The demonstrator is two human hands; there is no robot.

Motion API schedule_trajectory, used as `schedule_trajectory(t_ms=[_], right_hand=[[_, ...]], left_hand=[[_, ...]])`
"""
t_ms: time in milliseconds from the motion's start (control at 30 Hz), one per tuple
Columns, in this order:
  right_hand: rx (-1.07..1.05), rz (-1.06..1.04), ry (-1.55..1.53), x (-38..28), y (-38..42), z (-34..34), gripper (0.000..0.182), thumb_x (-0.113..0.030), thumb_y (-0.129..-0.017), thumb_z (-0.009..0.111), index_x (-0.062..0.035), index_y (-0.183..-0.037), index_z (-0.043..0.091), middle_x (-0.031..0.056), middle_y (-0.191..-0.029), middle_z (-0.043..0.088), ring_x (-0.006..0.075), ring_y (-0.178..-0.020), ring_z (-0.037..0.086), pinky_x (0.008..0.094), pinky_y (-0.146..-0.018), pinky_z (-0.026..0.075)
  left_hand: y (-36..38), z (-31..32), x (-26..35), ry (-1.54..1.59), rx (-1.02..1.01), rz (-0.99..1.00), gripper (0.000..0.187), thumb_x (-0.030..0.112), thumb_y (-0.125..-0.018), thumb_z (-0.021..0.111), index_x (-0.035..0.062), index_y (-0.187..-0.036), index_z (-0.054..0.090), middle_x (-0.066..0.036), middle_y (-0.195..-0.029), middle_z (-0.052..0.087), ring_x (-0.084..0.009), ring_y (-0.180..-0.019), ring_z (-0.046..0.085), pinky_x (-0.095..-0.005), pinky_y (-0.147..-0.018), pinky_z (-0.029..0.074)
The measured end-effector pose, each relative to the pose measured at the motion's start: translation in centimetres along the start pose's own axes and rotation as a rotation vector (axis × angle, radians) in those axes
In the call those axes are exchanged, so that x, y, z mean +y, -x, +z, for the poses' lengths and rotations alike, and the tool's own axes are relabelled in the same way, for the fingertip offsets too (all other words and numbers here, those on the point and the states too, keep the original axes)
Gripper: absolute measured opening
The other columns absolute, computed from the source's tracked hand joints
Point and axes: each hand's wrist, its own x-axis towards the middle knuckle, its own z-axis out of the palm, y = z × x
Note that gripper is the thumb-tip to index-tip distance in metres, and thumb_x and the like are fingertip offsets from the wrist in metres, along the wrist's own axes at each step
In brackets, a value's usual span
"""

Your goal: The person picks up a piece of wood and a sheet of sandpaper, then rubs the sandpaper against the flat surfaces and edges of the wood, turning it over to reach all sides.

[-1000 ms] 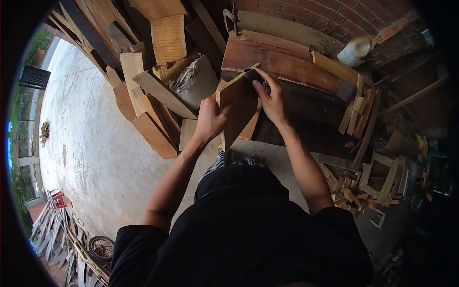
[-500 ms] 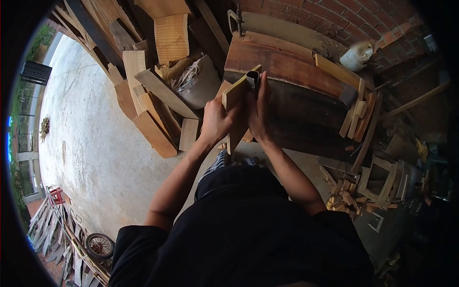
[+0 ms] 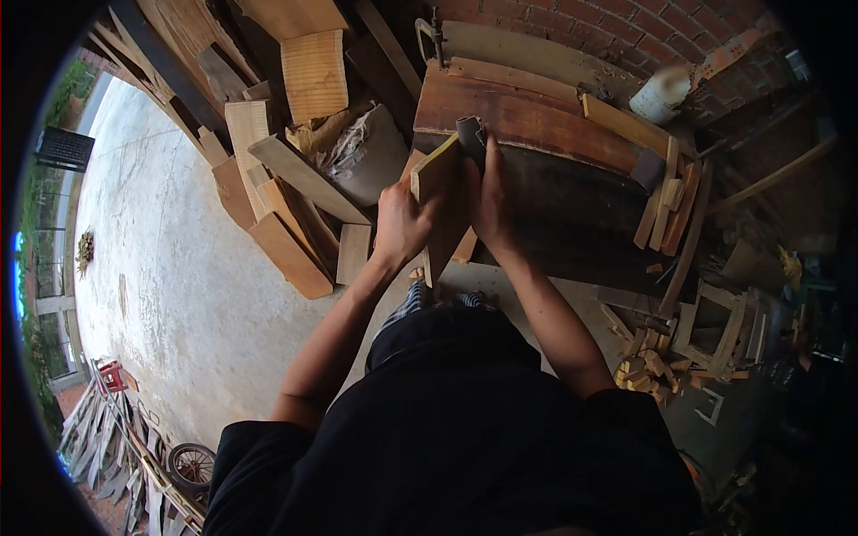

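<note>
My left hand is closed round the near part of a wooden board, which stands on edge between my hands. My right hand presses a dark, curled sheet that looks like sandpaper against the board's right side. The sheet's rolled end sticks up above my fingers. Behind the board lies a workbench with a reddish-brown wooden top.
Boards lean in a pile at the left, beside a stuffed sack. A white bucket stands by the brick wall. Wood offcuts lie at the right, and a spoked wheel at the lower left.
The dark sheet and my right hand have shifted slightly along the board, and more of the sheet's outer face shows. My left hand keeps its hold. The whole view has turned a little.
</note>
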Motion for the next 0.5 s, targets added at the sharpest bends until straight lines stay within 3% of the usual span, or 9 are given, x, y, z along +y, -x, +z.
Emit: schedule_trajectory(t_ms=[133, 167, 233, 433, 500], right_hand=[[-0.019, 0.009, -0.014, 1.8, -2.3, -1.6, 0.050, -0.014, -0.105, 0.044, 0.0038, -0.149, 0.033, 0.0300, -0.142, 0.049, 0.0445, -0.130, 0.051, 0.0455, -0.100, 0.047], [-0.049, 0.103, -0.019, 2.2, -2.8, -1.8, 0.046, -0.012, -0.103, 0.047, 0.0008, -0.146, 0.039, 0.0272, -0.133, 0.057, 0.0439, -0.121, 0.058, 0.0457, -0.096, 0.050], [0.003, 0.031, 0.087, 2.9, -3.5, -2.1, 0.044, -0.009, -0.099, 0.054, -0.0048, -0.142, 0.046, 0.0216, -0.122, 0.065, 0.0409, -0.111, 0.064, 0.0441, -0.090, 0.052], [0.200, -0.005, 0.194, 3.1, -4.7, -2.9, 0.038, -0.008, -0.093, 0.063, -0.0111, -0.131, 0.061, 0.0144, -0.111, 0.069, 0.0343, -0.102, 0.068, 0.0414, -0.084, 0.054], [0.151, -0.045, 0.235, 3.3, -4.3, -3.0, 0.040, -0.004, -0.089, 0.065, -0.0108, -0.128, 0.063, 0.0126, -0.111, 0.068, 0.0337, -0.102, 0.067, 0.0411, -0.085, 0.053]], left_hand=[[-0.3, -0.6, -1.2, 0.075, -0.038, -0.103, 0.026, 0.008, -0.083, 0.063, -0.0053, -0.106, 0.065, -0.025, -0.094, 0.071, -0.0395, -0.092, 0.071, -0.0397, -0.082, 0.054], [-0.1, -0.7, -1.1, 0.041, -0.063, -0.123, 0.027, 0.007, -0.083, 0.063, -0.0053, -0.107, 0.065, -0.025, -0.096, 0.071, -0.0387, -0.093, 0.071, -0.0393, -0.083, 0.054], [-0.1, -0.5, -0.9, 0.046, -0.054, -0.110, 0.027, 0.007, -0.083, 0.063, -0.0053, -0.107, 0.065, -0.025, -0.096, 0.071, -0.0390, -0.094, 0.071, -0.0396, -0.084, 0.054], [0.1, -0.6, -0.9, 0.048, -0.051, -0.107, 0.026, 0.007, -0.083, 0.063, -0.0056, -0.105, 0.065, -0.025, -0.093, 0.070, -0.0412, -0.092, 0.070, -0.0407, -0.082, 0.054], [0.0, -0.6, -0.6, 0.078, -0.058, -0.111, 0.025, 0.008, -0.083, 0.063, -0.0056, -0.103, 0.065, -0.026, -0.091, 0.070, -0.0421, -0.091, 0.069, -0.0410, -0.081, 0.054]])
